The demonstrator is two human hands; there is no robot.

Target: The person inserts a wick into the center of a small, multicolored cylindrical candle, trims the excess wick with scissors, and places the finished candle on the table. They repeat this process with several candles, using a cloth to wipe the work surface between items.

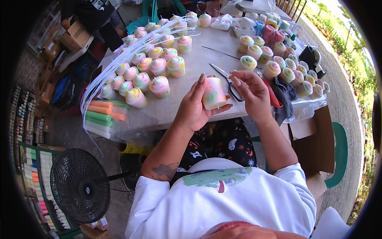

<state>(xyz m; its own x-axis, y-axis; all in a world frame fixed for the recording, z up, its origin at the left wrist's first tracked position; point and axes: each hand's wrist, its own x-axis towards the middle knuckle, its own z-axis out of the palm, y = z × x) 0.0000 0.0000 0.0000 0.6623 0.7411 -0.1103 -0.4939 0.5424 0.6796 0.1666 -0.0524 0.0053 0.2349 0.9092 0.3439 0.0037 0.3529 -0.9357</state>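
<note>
Candle (214, 95): held above the near edge of the table (195, 57), left hand (193, 105) thumb and fingers pressing its sides. Right hand (255, 95) fingertips draw together; whether they pinch anything cannot be told. Wax is probably light, stiff, slightly slippery, easily dented; grip the side wall. Scissors (223, 73) lie on the pale, flat table; a fan (88, 190) stands left of it.

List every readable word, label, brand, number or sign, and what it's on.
No text is readable.
Black fan, hub badge: too small.
Cardboard box below the fan, white label: too small.
Dark garment, upper left, white print: unclear.
Candle in the left hand: no text visible.
</note>
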